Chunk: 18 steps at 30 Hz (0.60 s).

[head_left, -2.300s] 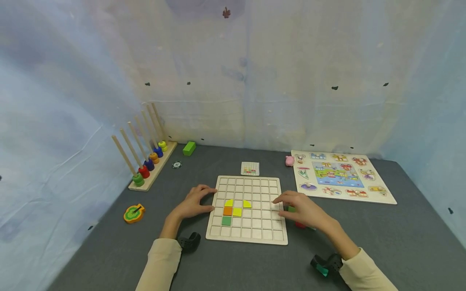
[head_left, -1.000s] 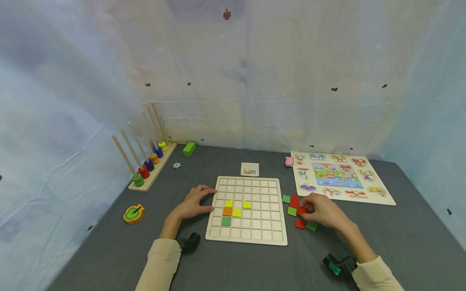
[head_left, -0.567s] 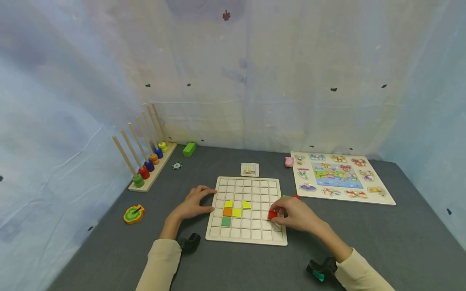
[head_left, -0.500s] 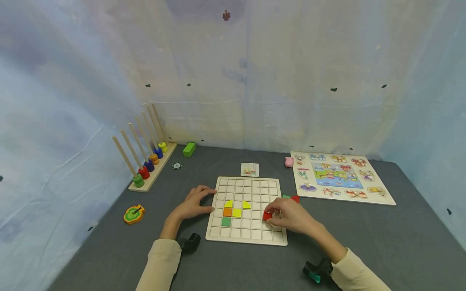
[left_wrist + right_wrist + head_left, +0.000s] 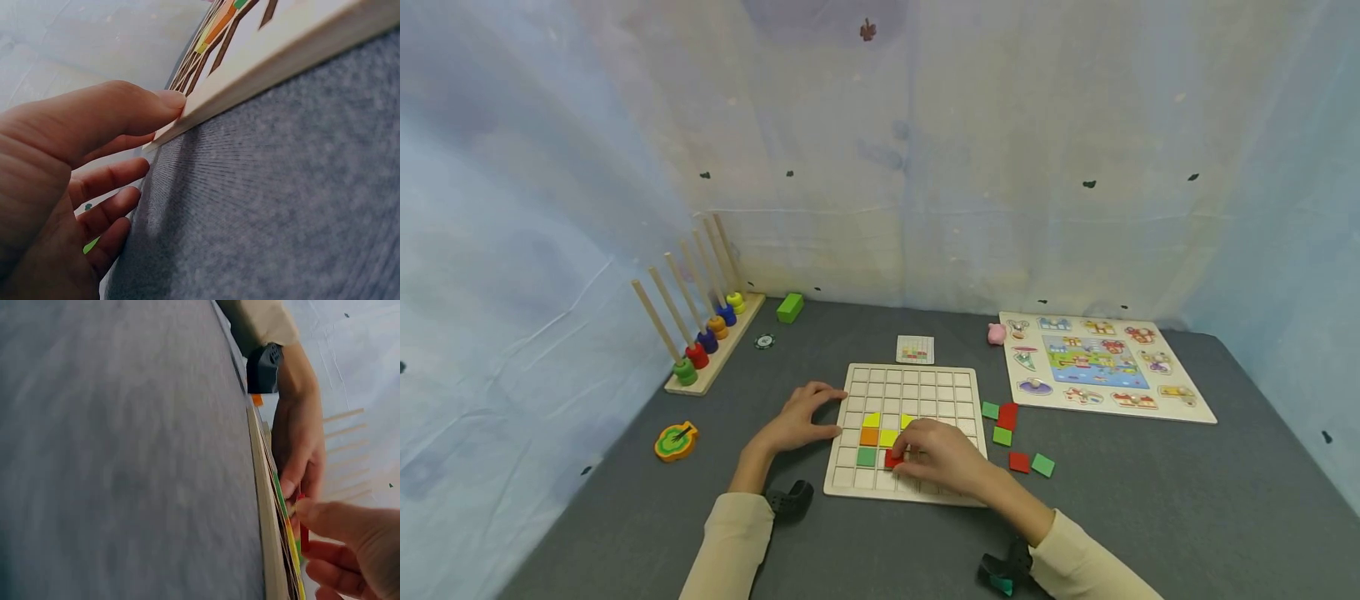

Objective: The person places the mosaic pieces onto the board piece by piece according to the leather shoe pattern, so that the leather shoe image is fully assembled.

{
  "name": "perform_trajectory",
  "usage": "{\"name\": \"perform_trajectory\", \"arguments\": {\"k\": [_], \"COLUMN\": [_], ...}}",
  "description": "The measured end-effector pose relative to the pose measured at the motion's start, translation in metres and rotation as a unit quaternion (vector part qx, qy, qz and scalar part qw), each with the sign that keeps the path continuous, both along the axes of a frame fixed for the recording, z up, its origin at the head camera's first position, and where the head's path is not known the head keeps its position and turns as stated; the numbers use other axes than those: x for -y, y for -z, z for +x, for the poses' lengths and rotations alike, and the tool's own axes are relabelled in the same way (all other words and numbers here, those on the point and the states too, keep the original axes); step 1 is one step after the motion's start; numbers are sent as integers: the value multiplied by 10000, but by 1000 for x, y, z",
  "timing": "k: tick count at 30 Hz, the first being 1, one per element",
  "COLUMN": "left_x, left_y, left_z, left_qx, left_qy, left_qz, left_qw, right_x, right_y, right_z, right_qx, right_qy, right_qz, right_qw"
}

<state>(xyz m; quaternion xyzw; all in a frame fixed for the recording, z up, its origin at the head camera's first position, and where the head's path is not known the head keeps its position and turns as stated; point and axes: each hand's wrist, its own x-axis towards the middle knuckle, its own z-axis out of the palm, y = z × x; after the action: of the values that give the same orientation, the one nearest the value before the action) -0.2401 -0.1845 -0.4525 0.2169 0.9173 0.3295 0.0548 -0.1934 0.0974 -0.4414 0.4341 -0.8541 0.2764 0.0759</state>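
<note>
A wooden grid board (image 5: 940,387) lies on the table. On it sit an orange square tile (image 5: 868,436), a green tile (image 5: 866,457), a yellow square tile (image 5: 888,438) and two curved yellow tiles, one partly behind my right fingers. My right hand (image 5: 943,454) pinches a red tile (image 5: 892,459) over the board, right of the green tile and below the yellow square. In the right wrist view, thumb and fingers grip this red tile (image 5: 304,534) edge-on. My left hand (image 5: 797,417) touches the board's left edge with thumb and forefinger, the other fingers loosely bent (image 5: 109,209).
Loose red (image 5: 1019,462) and green tiles (image 5: 1042,465) lie right of the board. A small pattern card (image 5: 915,349) is behind it. Farther out are a peg stacker (image 5: 722,354), green block (image 5: 790,307), chip (image 5: 764,341), tree piece (image 5: 676,440), pink pig (image 5: 996,333) and picture puzzle (image 5: 1097,362).
My right hand left the board's right side, picked a red tile from the loose ones, and carried it left across the board. My left hand has stayed at the board's edge.
</note>
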Motion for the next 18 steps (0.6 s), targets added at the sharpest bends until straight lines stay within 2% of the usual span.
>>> {"name": "perform_trajectory", "arguments": {"k": [9, 18], "left_x": [1, 1], "left_y": [-1, -1], "left_z": [0, 0], "left_qx": [-45, -40], "left_qy": [15, -2], "left_qz": [-22, -17], "left_qw": [10000, 10000], "right_x": [8, 13], "right_y": [5, 7], "right_z": [-2, -3], "right_qx": [-658, -651], "right_qy": [-12, 100], "right_qz": [110, 90], "right_qw": [9978, 9978]}}
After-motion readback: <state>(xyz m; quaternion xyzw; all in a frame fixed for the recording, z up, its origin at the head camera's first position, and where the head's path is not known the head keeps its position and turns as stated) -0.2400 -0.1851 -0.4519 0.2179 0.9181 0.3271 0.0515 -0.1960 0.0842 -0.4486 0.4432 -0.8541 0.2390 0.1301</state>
